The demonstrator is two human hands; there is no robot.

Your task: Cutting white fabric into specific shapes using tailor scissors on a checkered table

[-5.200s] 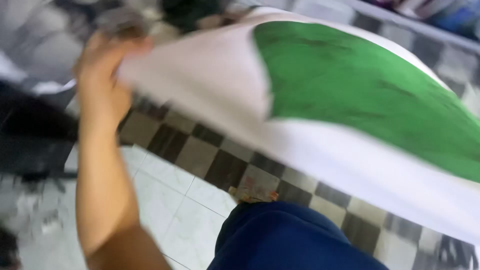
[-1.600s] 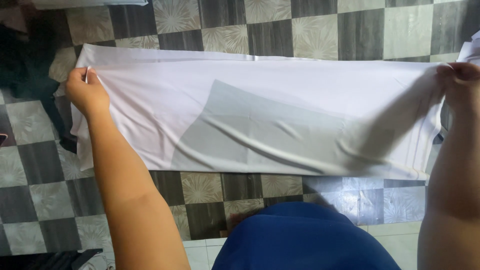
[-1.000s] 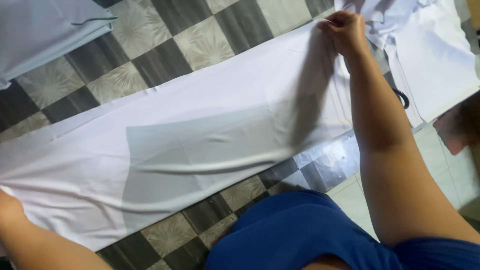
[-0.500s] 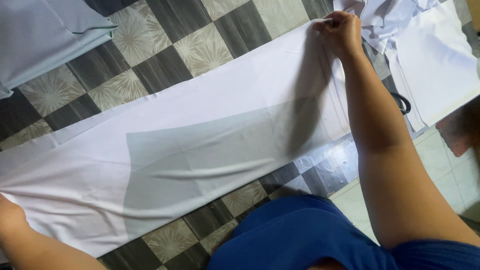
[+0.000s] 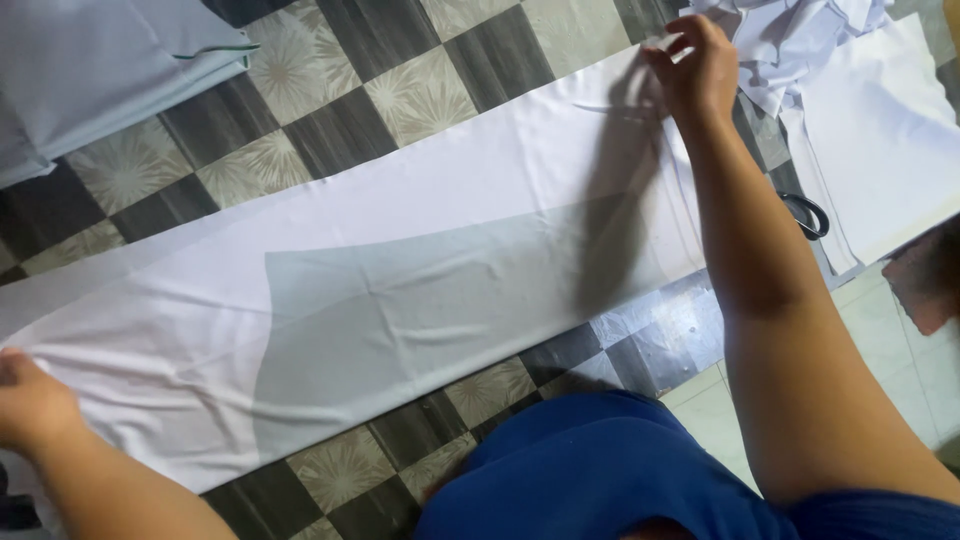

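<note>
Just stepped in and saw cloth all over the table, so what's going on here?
A person in a blue top is spreading a long strip of white fabric flat across a checkered table. The left hand presses down one end of the strip, and the right hand grips the far end. The strip lies mostly smooth, with a darker panel showing through its middle. A pile of other white cloth pieces sits by the right hand, with black scissors beside it and folded pale fabric at the table's far corner.

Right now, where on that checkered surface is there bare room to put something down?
Bare checks show above the white cloth strip, between it and the pale blue folded fabric, and along the near edge below. It is crowded at right: white fabric pieces and scissors beside the right hand.
</note>
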